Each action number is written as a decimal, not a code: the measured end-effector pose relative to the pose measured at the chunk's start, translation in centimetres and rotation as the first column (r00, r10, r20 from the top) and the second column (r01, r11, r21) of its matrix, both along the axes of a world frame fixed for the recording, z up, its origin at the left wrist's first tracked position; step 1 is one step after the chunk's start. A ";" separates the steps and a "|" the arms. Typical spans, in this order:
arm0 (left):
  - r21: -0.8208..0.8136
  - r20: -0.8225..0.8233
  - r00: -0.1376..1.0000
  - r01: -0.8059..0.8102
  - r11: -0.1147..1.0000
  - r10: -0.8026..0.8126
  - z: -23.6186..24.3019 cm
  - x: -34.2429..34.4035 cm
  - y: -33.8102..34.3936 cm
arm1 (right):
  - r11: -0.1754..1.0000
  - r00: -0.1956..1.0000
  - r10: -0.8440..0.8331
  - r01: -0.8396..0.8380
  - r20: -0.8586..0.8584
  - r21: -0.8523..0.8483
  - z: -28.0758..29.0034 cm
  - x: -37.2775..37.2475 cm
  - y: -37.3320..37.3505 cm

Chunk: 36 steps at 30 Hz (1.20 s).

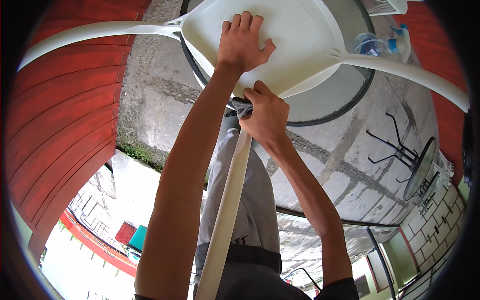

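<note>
Left hand (241, 41) lies flat and spread, fingers toward twelve o'clock, pressed on the underside of an upturned white plastic chair (295, 45) and gripping nothing. Right hand (265, 116), at five o'clock of the left, is curled shut around a grey cloth (242, 106), held against the chair where one white leg (227, 210) meets the seat; that leg runs down toward six o'clock between the forearms. Two more legs sweep out toward nine and three o'clock. The chair rests on a round glass table (345, 95). A clear spray bottle (380, 45) lies at two o'clock on the table. Small folding table (417, 165) stands at four o'clock on stone paving
</note>
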<state>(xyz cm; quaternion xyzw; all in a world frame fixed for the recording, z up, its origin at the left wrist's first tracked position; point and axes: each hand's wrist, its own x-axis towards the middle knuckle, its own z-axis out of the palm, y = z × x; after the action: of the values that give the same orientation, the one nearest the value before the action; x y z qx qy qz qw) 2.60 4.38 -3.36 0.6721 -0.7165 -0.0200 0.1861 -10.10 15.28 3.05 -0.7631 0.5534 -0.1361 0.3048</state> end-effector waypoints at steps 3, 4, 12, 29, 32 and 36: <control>-0.014 -0.021 1.000 0.007 1.000 -0.007 0.0 0.0 0.0 | 0.997 0.999 -0.021 0.017 0.047 0.069 0.0 -1.1 -0.8; -0.006 -0.011 1.000 0.001 1.000 -0.002 0.0 0.0 -0.1 | 0.990 0.975 -0.133 0.139 0.178 -0.019 -0.1 -1.7 -1.3; -0.033 -0.014 1.000 0.007 0.999 -0.007 -0.2 -0.1 0.0 | 0.999 0.960 -0.019 0.027 0.280 -0.024 -1.2 -4.2 0.9; 0.001 0.009 1.000 -0.001 1.000 0.001 -0.5 -0.2 -0.5 | 0.774 0.907 -0.237 -0.040 0.348 0.632 -0.5 -6.7 5.0; -0.018 0.003 1.000 0.005 1.000 -0.005 -0.4 -0.2 -0.6 | 0.612 0.916 -0.271 -0.073 0.296 0.788 -0.5 -8.2 4.4; -0.050 -0.001 1.000 -0.004 0.999 0.004 -0.1 -0.2 -0.4 | 0.786 0.829 -0.380 0.055 0.411 0.616 -1.4 -7.5 3.2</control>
<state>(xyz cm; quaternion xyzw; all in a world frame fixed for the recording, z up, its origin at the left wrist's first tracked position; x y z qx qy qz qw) 2.36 3.93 -3.51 0.6686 -0.7153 -0.0019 0.2033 -17.57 18.46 1.69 -0.4961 0.5533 -0.1951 0.6400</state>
